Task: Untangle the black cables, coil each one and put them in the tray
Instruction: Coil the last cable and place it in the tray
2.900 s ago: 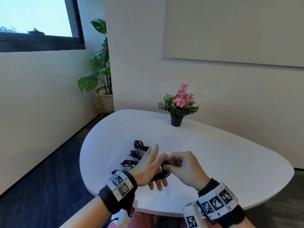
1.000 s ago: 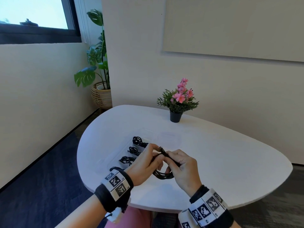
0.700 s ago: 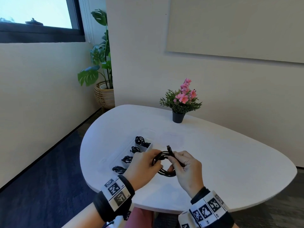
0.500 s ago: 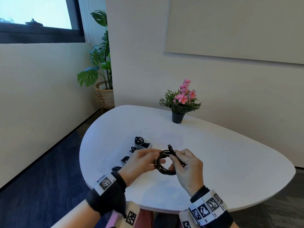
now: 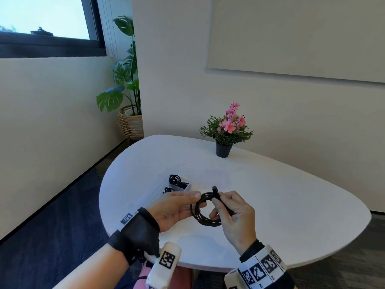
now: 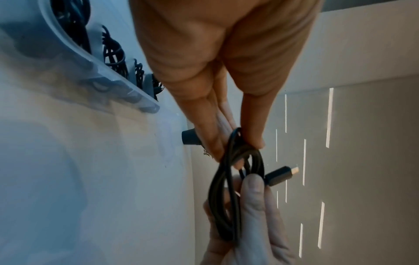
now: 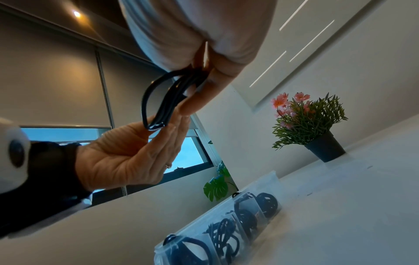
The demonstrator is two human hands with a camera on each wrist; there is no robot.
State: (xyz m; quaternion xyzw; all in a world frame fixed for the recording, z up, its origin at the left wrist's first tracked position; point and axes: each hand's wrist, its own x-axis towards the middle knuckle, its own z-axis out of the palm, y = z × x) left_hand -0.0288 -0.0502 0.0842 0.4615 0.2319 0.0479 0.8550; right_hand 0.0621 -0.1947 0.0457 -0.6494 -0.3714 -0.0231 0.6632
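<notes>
Coiled black cable [image 5: 205, 211] is held up in the air above the near edge of the surface [image 5: 291, 205], between both hands, not touching the top. A few loops, roughly round; plug end [image 5: 215, 189] sticks up out of the coil at the top, metal tip visible in left wrist view [image 6: 281, 174].

Right hand [image 5: 235, 215]: fingers curled round the right side of the coil, thumb and index fingertips [image 5: 216, 202] pinching the strands just below the plug. Firm grip.

Left hand [image 5: 177, 207]: fingers [image 7: 176, 132] nearly straight and pressed together, palm turned up; thumb pinches the left side of the coil against the fingertips. Right wrist view shows the loop end [image 7: 156, 125] sitting right at those fingertips.

Tray [image 7: 267, 181]: clear plastic, divided into compartments, lying on the surface just beyond the left hand, partly hidden by it in head view. Several compartments each hold a black cable bundle [image 7: 267, 202]; at least four filled in right wrist view. Can't tell if any compartment is free.

Further out: small potted plant with pink flowers [image 5: 226, 130] in a black pot at the far edge of the surface, well apart from the tray. Big leafy floor plant [image 5: 123, 84] in a woven basket in the corner, under the window [image 5: 41, 15]. Tagged wrist bands on both wrists.
</notes>
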